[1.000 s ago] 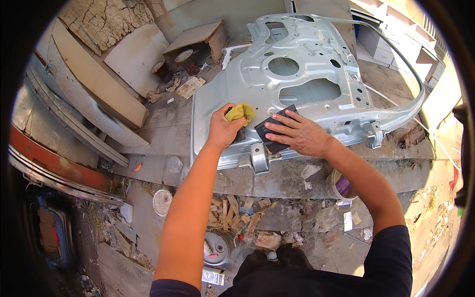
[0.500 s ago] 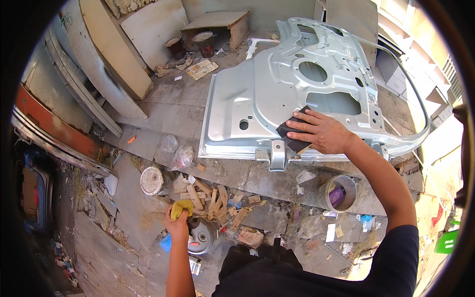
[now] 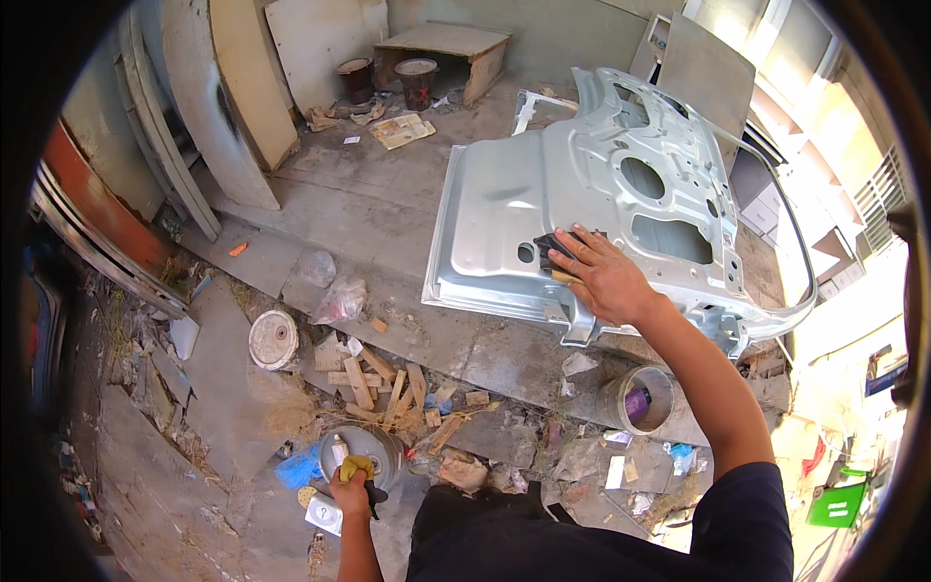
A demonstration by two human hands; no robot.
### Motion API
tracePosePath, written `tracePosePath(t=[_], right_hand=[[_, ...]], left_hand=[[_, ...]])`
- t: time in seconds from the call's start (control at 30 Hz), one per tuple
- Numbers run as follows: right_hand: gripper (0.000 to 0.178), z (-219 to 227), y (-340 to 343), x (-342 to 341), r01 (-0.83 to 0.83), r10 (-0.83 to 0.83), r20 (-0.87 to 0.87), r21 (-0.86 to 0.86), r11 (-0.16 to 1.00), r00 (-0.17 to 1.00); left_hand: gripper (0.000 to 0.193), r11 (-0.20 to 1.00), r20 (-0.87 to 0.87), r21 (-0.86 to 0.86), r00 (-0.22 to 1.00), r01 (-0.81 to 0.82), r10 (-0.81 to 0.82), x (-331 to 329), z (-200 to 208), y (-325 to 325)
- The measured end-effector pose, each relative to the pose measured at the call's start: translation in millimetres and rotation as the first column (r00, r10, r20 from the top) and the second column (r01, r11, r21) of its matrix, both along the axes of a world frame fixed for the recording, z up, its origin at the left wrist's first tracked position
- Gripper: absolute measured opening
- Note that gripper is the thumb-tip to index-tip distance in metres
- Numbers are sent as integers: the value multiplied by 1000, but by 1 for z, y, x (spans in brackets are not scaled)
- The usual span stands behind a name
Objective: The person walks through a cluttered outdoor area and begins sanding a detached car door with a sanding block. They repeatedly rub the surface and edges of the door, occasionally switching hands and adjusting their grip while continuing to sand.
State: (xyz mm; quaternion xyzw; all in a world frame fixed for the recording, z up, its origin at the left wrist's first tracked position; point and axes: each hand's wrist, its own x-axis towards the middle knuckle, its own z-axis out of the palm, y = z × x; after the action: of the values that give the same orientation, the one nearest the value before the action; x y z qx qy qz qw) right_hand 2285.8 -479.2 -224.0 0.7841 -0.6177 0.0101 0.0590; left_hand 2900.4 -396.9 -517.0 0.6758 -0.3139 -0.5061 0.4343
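A silver-grey car door shell (image 3: 495,209) lies flat, its holed inner side up. My right hand (image 3: 613,279) presses a black sanding pad with a tan edge (image 3: 553,254) onto the near part of the panel, beside a small round hole. Its fingers stretch over the pad and hold it. My left hand (image 3: 351,493) is closed around a crumpled yellow cloth (image 3: 357,468), low and close to my body. Something dark shows at that hand's right side; I cannot make out what it is. Just beyond stands a grey round container (image 3: 390,456) with a small bottle (image 3: 338,449) on it.
Scrap wood (image 3: 393,388) is heaped beside a white lidded bucket (image 3: 274,339). An open bucket (image 3: 635,401) with a purple item inside stands below the door. Plastic bags (image 3: 339,299) and litter lie about. Boards (image 3: 218,107) lean at left; a low wooden table (image 3: 441,41) stands behind.
My right hand has slid the pad left along the door, nearer the small round hole. My left hand has moved down toward me with the yellow cloth. The whole view has shifted somewhat.
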Motion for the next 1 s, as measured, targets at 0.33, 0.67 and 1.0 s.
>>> tracePosePath(t=[0.33,0.67,1.0], right_hand=[[59,-3,-62,41,251,-249,-74,23,968,966],[65,-11,-76,115,-16,28,-70,168,986,997],[65,-25,-73,143,182,-167,-131,113,977,977]], left_hand=[[27,998,61,56,998,6,-10,86,-71,7],[27,999,180,37,983,-27,20,109,-85,16],[32,970,153,187,980,-154,126,137,-78,47]])
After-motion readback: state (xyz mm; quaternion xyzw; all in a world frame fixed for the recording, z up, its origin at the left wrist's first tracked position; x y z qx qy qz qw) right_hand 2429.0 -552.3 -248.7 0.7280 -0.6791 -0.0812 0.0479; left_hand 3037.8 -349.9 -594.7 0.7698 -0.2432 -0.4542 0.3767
